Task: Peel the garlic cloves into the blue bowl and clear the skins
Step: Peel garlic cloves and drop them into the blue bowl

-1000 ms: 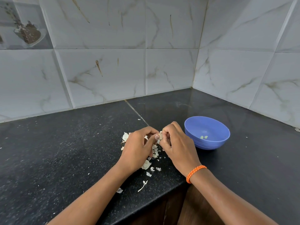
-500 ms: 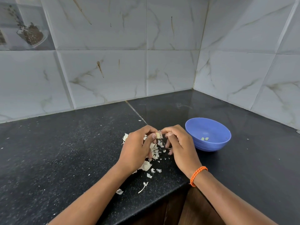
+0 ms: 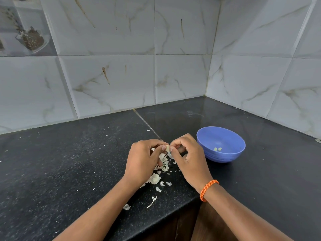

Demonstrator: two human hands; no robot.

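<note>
- Over the dark desk (image 3: pixel 52 171), just left of the blue bowl (image 3: pixel 224 154), both hands meet at the fingertips around one garlic clove (image 3: pixel 167 148).
- The left hand (image 3: pixel 144 162) pinches the clove between thumb and curled forefinger; the right hand (image 3: pixel 189 160) pinches its other side the same way.
- Compared with a second ago, the hands have drawn a little apart, so the pale clove now shows between the fingertips instead of being hidden behind the right hand's knuckles.
- Two peeled cloves (image 3: pixel 217 149) lie in the bottom of the bowl, as before.
- A heap of white skins (image 3: pixel 163 164) lies on the desk under and between the hands, with looser scraps trailing toward the desk's front edge; the heap looks unchanged.
- An orange bracelet (image 3: pixel 207 189) circles the right wrist.
</note>
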